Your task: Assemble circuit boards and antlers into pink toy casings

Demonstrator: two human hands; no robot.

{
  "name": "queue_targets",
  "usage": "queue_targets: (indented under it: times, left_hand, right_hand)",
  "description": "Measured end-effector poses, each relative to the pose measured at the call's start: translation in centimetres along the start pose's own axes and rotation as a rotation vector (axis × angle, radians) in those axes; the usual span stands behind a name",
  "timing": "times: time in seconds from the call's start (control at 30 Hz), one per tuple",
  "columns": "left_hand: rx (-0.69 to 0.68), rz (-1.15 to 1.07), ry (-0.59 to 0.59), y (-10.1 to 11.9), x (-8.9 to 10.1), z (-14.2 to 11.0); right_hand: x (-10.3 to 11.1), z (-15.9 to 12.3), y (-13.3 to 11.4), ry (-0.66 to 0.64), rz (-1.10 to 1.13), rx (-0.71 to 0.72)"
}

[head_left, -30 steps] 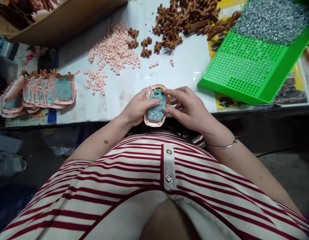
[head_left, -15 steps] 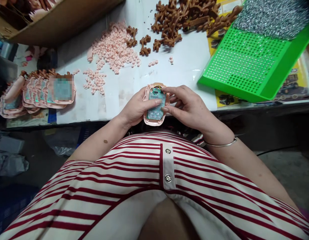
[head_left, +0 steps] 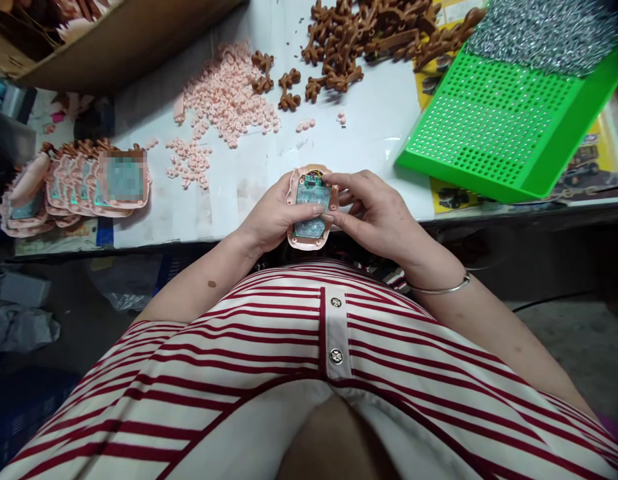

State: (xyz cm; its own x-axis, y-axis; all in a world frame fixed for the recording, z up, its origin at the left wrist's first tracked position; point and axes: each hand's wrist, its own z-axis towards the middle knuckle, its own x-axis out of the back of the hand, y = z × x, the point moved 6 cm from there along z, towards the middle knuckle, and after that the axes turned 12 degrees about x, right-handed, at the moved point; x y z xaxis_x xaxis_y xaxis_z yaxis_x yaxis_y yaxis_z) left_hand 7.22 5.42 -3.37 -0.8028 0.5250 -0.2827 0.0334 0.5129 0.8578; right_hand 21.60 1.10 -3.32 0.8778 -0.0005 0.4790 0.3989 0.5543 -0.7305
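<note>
A pink plastic shell (head_left: 313,244) with a green circuit board (head_left: 313,193) inside is held near the table's front edge. My left hand (head_left: 273,212) wraps its left side, thumb lying across the board. At its right side, the fingertips and thumb of my right hand (head_left: 376,210) touch the edge; the index fingertip is at the top near some thin wires. Whether the right fingers pinch something small there is hidden. Behind the shell lie loose small pink pieces (head_left: 305,125) on the white table surface.
Several similar shells with boards (head_left: 73,183) lean in a row at the left. Further back are a heap of small pink parts (head_left: 229,93), brown antler-shaped pieces (head_left: 339,47) and a cardboard box (head_left: 113,50). A green perforated tray (head_left: 489,127) at the right holds metal screws (head_left: 549,33).
My left thumb has slid slightly down and right over the board. The shell has tipped a little; the right hand stays at its right edge.
</note>
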Motion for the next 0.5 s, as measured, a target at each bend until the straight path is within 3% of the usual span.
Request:
queue_targets:
  times: [0.4, 0.5]
  left_hand:
    - [0.023, 0.032, 0.048, 0.2, -0.1, -0.1]
    - [0.057, 0.024, 0.048, 0.4, -0.4, -0.5]
  right_hand:
    - [-0.5, -0.1, 0.1, 0.013, -0.009, 0.015]
    - [1.7, -0.4, -1.1, 0.087, -0.107, 0.076]
